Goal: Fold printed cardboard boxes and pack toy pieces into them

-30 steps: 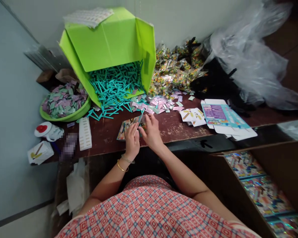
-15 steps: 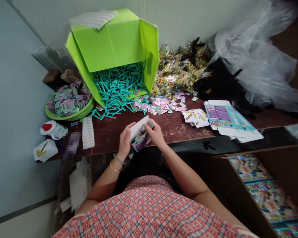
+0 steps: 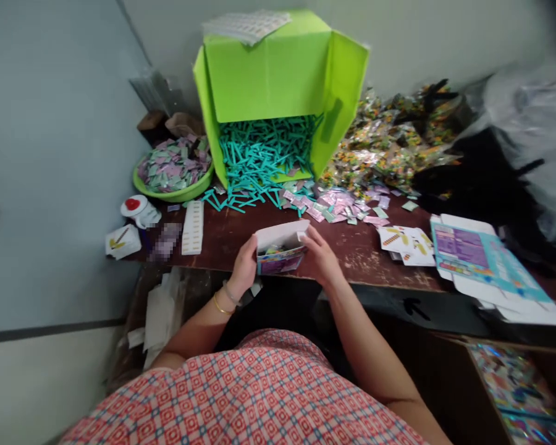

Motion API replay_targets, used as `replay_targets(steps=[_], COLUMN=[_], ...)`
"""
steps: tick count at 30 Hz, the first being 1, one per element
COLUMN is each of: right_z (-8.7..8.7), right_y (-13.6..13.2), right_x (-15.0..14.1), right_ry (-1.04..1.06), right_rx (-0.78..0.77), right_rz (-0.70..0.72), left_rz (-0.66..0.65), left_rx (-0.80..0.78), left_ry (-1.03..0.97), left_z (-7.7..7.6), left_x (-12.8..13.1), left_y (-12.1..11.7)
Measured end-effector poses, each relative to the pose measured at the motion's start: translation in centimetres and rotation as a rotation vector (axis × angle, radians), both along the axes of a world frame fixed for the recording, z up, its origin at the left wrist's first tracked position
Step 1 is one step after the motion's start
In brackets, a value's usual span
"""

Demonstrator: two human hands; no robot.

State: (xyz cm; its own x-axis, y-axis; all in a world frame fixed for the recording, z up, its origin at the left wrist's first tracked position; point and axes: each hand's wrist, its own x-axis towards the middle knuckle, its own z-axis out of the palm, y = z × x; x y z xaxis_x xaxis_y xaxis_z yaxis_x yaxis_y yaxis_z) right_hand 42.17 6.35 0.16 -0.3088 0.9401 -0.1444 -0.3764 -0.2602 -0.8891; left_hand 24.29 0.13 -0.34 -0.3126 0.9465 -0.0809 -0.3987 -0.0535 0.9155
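Note:
I hold a small printed cardboard box [image 3: 280, 248] with its white lid flap standing open, just above the near edge of the brown table [image 3: 352, 244]. My left hand [image 3: 244, 269] grips the box's left end. My right hand [image 3: 321, 254] pinches its right end by the flap. Colourful contents show inside the box. Behind it lie teal plastic sticks [image 3: 259, 167] spilling from a tipped bright green carton [image 3: 278, 80], and small pink and green packets [image 3: 338, 206] scattered on the table.
A green bowl of packets [image 3: 173, 170] sits at the back left, with a white tape dispenser [image 3: 139, 210] and a white strip [image 3: 193, 227] nearby. Shiny bagged items [image 3: 384, 145] pile at the back right. Flat printed box blanks [image 3: 482, 259] lie at the right. A carton of finished boxes [image 3: 514, 389] stands lower right.
One second ago the box lay flat on the table under my hands. It has since been lifted to the table edge and opened out, lid flap up. The view has shifted left.

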Motion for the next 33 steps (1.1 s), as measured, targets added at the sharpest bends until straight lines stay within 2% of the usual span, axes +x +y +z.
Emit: replay_targets(steps=[3,7,9,11,14,21,23,26,31,33], right_z=[0.1,1.2,1.9,2.3,2.5,2.5,2.5,2.5,1.6,1.3], right_y=[1.0,1.3,1.0,0.8,0.9,1.4,1.4,1.3,1.0,0.8], right_x=[1.4,2.1,1.8,1.6,1.5,0.9,0.7,1.0,1.6,1.4], right_ry=[-0.181,-0.637,-0.830,-0.896,-0.873,-0.845,-0.850,-0.898,-0.948,-0.985], right_rx=[0.167,0.749,1.014,1.160,1.181,0.995,1.002,1.102,1.256,1.290], right_rz=[0.057,0.064,0.157,0.301,0.387,0.289,0.275,0.290,0.320,0.328], left_rz=[-0.062,-0.180,-0.190,-0.176,-0.226,-0.368,-0.334,-0.183,-0.090,-0.051], left_rx=[0.087,0.125,0.140,0.144,0.121,0.146,0.171,0.253,0.448,0.475], left_ry=[0.112,0.248,0.267,0.276,0.315,0.415,0.405,0.419,0.947,1.077], left_z=[-0.4,-0.8,-0.7,-0.6,-0.4,0.0,-0.3,-1.0,-1.7,-2.2], left_x=[0.1,-0.1,-0.6,-1.3,-2.2,-2.6,-2.5,-2.7,-4.1,-4.9], left_y=[-0.6,-1.0,-0.7,-0.3,0.3,0.5,0.1,-0.6,-2.0,-2.1])
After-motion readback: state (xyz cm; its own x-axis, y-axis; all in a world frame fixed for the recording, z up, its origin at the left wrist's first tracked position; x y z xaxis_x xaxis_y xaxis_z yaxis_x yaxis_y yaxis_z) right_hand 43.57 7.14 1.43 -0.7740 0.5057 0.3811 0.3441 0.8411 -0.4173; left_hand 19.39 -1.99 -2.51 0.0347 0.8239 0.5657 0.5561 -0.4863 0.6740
